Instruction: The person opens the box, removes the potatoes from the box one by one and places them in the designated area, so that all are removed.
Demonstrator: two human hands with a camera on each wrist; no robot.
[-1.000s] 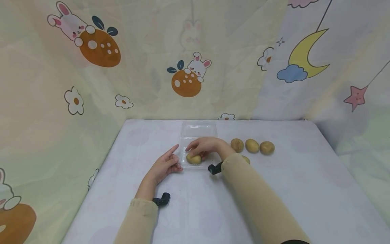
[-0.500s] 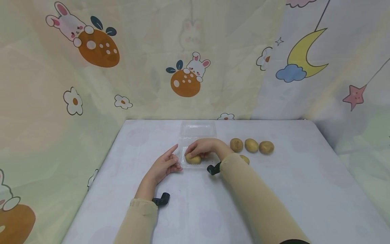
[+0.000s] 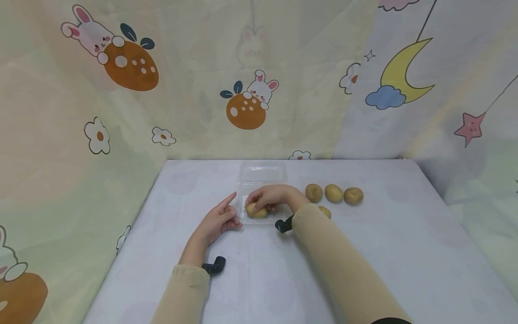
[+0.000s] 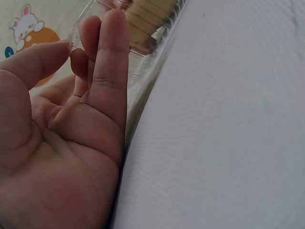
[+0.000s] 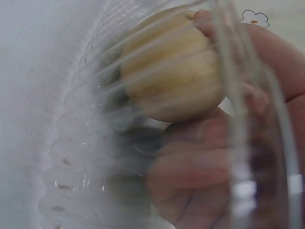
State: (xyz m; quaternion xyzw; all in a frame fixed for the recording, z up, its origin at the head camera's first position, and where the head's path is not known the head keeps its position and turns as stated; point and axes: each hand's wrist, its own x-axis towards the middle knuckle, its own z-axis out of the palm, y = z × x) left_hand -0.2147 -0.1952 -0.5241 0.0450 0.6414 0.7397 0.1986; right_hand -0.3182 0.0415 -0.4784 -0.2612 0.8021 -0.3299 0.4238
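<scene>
Bunny cloth hangs behind the white table point(image 3: 364, 252). Its far middle holds a clear box point(image 3: 262, 173). The right hand point(image 3: 272, 196) curls its fingers round a potato point(image 3: 256, 210) inside the near part of the box. The left hand point(image 3: 216, 219) lies flat with straight fingers against the box's left wall. It should press firmly so the box can't slide, while the right sets the potato low. Three more potatoes point(image 3: 333, 193) wait toward the right edge

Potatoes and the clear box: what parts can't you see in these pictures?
- Head view: a fourth loose yellow-brown potato is mostly behind the right hand's beige sleeve.
- Head view: the right hand covers the potato in the clear plastic box; its grip is hidden.
- Right wrist view: the box's ribbed wall blurs potato and fingers.
</scene>
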